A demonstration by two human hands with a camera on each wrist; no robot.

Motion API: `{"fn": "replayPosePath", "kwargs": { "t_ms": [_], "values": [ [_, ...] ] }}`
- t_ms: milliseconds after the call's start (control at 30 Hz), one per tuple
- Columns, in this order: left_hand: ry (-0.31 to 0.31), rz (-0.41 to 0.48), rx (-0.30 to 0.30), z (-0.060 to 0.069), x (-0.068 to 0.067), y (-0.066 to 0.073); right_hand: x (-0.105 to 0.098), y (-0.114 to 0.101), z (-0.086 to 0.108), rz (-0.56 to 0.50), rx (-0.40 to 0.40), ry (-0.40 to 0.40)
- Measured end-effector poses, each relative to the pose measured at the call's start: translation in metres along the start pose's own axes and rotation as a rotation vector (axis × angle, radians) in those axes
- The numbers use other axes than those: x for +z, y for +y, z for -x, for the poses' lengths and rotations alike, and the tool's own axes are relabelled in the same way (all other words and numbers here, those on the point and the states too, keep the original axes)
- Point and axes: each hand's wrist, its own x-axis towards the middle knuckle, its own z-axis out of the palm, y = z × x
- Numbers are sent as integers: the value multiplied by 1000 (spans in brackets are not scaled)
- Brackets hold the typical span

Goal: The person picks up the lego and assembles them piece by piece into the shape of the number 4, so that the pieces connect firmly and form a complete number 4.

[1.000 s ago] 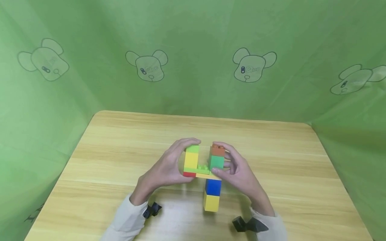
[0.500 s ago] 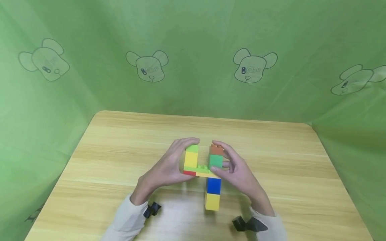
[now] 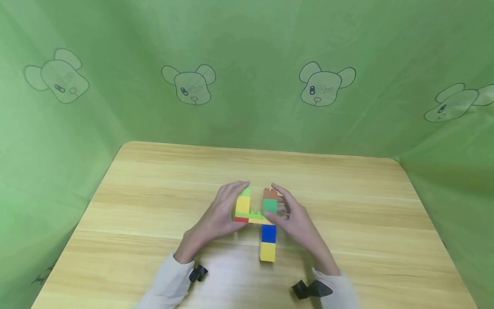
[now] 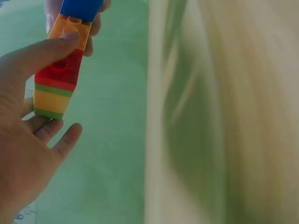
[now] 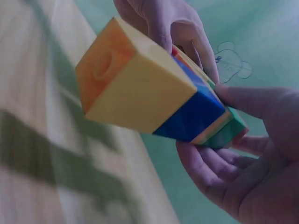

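Both hands hold one structure of toy building blocks above the table. My left hand (image 3: pixel 220 216) grips its left column, a yellow block (image 3: pixel 243 205) with a lime block at the top. In the left wrist view, the left thumb presses the underside near the red block (image 4: pixel 58 70). My right hand (image 3: pixel 295 221) grips the right column, its thumb by the green block (image 3: pixel 270 205) under a brown block (image 3: pixel 270 194). A lime plate (image 3: pixel 255 216) bridges the columns. Below hang a blue block (image 3: pixel 268 233) and a yellow block (image 5: pixel 145 88), whose hollow underside shows in the right wrist view.
The wood-grain table (image 3: pixel 154 189) spreads beneath the hands. Green cloth (image 3: pixel 247 116) with printed bear heads stands behind it and at both sides. Black devices (image 3: pixel 198 273) sit on both wrists, over pale sleeves.
The block structure has shifted slightly left and looks smaller, farther from the head camera. Both hands moved with it, the right one leftward, and their grips look the same.
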Motion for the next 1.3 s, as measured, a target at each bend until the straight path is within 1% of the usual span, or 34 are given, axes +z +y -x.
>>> {"fn": "replayPosePath", "kwargs": {
  "t_ms": [100,200,467,600,700,833,967,1133,1300],
  "values": [
    [0,-4,-19,2,6,-5,4,5,-3,32,25,7],
    [-1,-17,-34,4,11,-9,8,11,-6,31,51,9],
    [-43,-44,-107,5,16,-11,14,18,-11,27,140,54],
    [-68,-23,-140,6,21,-14,19,21,-14,47,178,64],
    [-88,5,-161,7,24,-15,22,25,-15,53,199,57],
    [-120,12,-199,9,26,-16,24,29,-16,51,230,42],
    [-159,-5,-232,10,26,-15,26,32,-18,61,239,37],
    [-195,-37,-242,9,27,-15,27,36,-21,86,233,33],
    [-224,-53,-269,8,27,-14,28,41,-22,88,232,29]
  ]
}}
